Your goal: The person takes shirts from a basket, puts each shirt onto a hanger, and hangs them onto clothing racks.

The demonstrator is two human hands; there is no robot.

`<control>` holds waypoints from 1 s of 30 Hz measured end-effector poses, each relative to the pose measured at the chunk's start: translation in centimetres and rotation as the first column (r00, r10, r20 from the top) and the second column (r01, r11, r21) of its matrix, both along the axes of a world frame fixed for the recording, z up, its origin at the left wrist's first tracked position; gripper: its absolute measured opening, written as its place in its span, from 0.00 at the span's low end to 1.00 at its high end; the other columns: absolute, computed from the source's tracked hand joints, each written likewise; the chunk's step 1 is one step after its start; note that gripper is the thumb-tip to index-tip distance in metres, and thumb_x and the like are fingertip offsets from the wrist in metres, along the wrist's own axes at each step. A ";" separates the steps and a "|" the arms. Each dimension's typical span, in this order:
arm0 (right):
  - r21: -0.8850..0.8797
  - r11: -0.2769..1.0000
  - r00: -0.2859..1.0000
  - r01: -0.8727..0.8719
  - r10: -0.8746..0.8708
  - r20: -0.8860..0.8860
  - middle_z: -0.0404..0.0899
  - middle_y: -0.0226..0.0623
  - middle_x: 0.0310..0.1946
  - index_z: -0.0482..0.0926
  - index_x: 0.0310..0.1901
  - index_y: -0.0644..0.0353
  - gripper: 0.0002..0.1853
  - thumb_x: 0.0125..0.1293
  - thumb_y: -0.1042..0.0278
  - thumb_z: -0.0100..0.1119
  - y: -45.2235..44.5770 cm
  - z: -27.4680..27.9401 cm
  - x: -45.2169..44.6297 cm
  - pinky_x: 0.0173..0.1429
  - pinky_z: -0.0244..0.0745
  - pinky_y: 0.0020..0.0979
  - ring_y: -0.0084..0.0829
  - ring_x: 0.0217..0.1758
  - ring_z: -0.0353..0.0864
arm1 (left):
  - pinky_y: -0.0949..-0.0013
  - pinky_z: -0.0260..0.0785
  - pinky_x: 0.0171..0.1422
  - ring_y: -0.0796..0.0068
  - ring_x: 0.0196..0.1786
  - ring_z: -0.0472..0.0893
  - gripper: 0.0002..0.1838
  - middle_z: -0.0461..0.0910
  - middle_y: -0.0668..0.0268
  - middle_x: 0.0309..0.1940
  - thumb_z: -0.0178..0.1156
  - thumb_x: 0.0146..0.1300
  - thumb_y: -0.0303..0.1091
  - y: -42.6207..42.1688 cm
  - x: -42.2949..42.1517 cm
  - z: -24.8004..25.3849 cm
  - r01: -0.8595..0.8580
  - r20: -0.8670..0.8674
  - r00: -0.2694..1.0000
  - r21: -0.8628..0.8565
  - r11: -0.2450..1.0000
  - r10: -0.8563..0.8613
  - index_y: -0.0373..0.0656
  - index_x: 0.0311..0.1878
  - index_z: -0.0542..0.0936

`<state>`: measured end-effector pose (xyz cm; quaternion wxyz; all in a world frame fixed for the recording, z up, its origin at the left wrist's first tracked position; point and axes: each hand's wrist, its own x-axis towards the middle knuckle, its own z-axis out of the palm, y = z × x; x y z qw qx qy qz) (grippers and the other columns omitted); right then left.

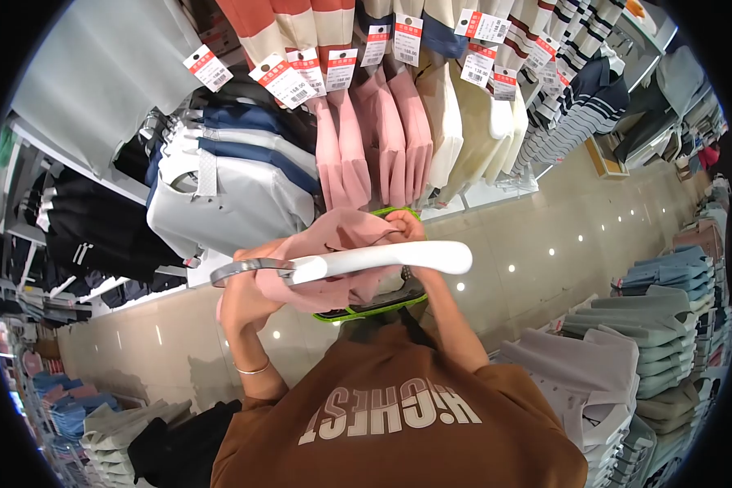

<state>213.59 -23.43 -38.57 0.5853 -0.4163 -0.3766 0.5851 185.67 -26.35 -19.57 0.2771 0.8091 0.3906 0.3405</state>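
Many garments hang in rows ahead, pink, cream and striped, and below them comes the brown T-shirt. Now the pink garment, bunched up in front of the wearer's body, between both hands! Across it lies the white hanger, metal hook over the left hand, which clutches the pink cloth; the right hand pinches its far edge.
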 end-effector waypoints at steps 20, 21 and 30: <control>0.421 0.907 0.763 -0.013 -0.264 0.591 0.78 0.35 0.29 0.80 0.34 0.68 0.08 0.55 0.73 0.67 0.0 14.5 5.0 0.37 0.69 0.24 0.22 0.33 0.76 | 0.69 0.69 0.36 0.76 0.28 0.76 0.12 0.80 0.58 0.24 0.62 0.42 0.22 -0.9 -3.1 -1.9 -0.351 0.114 0.920 -0.183 0.918 0.375 0.32 0.34 0.77; 0.423 0.906 0.756 -0.004 -0.275 0.594 0.78 0.35 0.29 0.80 0.34 0.68 0.08 0.55 0.73 0.66 -0.2 15.2 4.6 0.36 0.69 0.25 0.22 0.32 0.76 | 0.68 0.70 0.36 0.72 0.28 0.78 0.13 0.80 0.56 0.24 0.62 0.42 0.22 -0.8 -2.9 -2.0 -0.360 0.062 0.925 -0.164 0.918 0.374 0.32 0.35 0.77; 0.617 0.719 0.738 -0.322 -0.217 0.638 0.79 0.41 0.30 0.80 0.33 0.66 0.07 0.53 0.74 0.65 -4.6 20.1 -3.8 0.37 0.73 0.33 0.39 0.33 0.79 | 0.67 0.72 0.36 0.72 0.29 0.82 0.14 0.81 0.52 0.24 0.64 0.44 0.23 1.3 2.6 -4.2 -0.334 0.101 0.924 -0.256 0.907 0.369 0.30 0.37 0.78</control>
